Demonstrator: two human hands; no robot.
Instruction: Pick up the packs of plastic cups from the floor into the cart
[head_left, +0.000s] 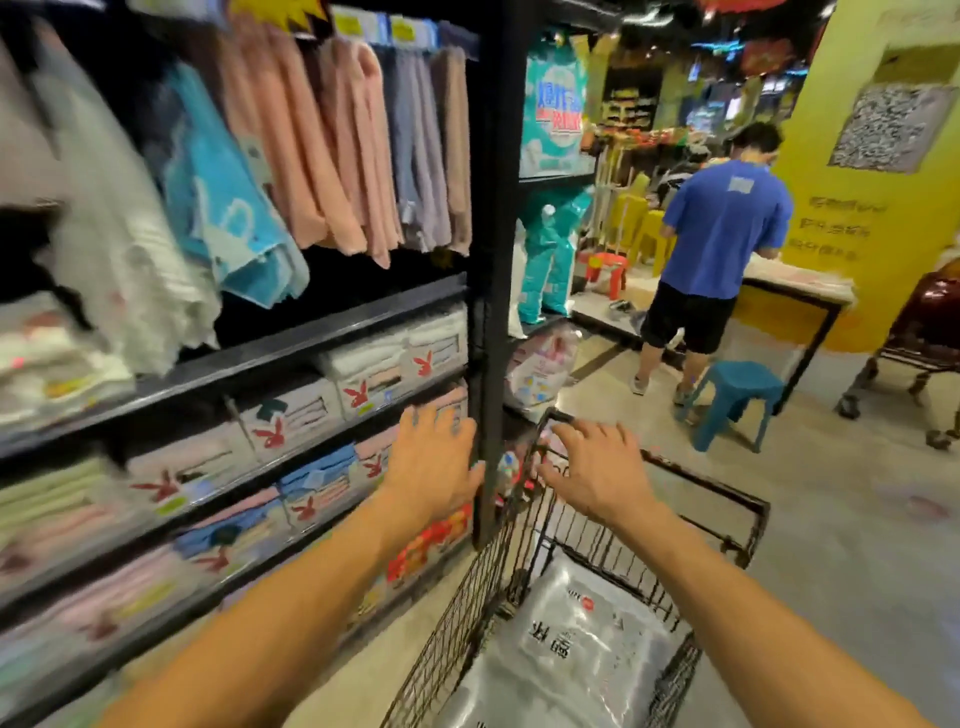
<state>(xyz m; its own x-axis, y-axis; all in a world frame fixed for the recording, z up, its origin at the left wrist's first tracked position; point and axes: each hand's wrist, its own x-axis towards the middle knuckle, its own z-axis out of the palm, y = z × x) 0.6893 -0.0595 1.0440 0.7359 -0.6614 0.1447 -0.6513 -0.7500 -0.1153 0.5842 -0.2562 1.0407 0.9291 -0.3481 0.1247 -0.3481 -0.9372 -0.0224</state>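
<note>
A black wire cart (727, 506) stands in front of me at the lower middle. Inside it lie clear packs of plastic cups (587, 639) with a printed label. My left hand (434, 465) is stretched forward with fingers spread, in front of the black shelf post, holding nothing. My right hand (597, 467) hovers with fingers apart over the cart's far left corner, holding nothing. A clear wrapped pack (543, 371) lies on the floor beyond the post; the blur hides what it contains.
A tall black shelf rack (488, 260) with hanging towels and boxed towels fills the left. A person in a blue shirt (719, 228) stands ahead at a table (800, 296). A blue stool (735, 400) and another trolley (914, 353) stand at the right, by a yellow pillar (883, 208).
</note>
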